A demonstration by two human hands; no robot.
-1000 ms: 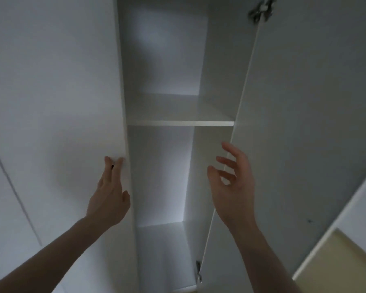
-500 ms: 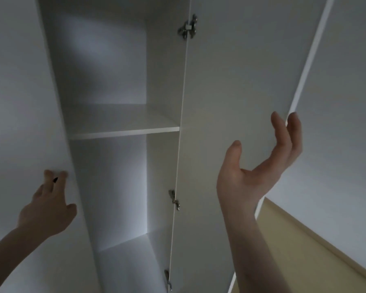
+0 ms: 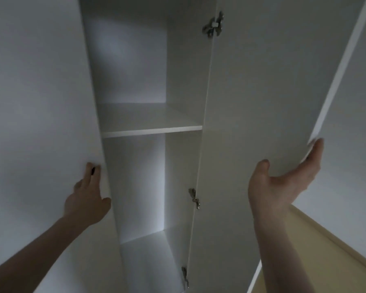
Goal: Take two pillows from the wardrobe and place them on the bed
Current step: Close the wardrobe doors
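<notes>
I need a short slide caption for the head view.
Both hands hold open the doors of a wardrobe showing no pillows.

Left hand [image 3: 87, 199] and right hand [image 3: 283, 182] hold wardrobe [image 3: 135, 115] doors apart.

White wardrobe [image 3: 135, 123] stands open, its right door [image 3: 262, 92] swung wide.

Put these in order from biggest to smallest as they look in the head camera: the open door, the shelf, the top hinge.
1. The open door, biggest by far.
2. The shelf.
3. The top hinge, smallest.
The door is also nearest the camera, so it looks extra big.
</notes>
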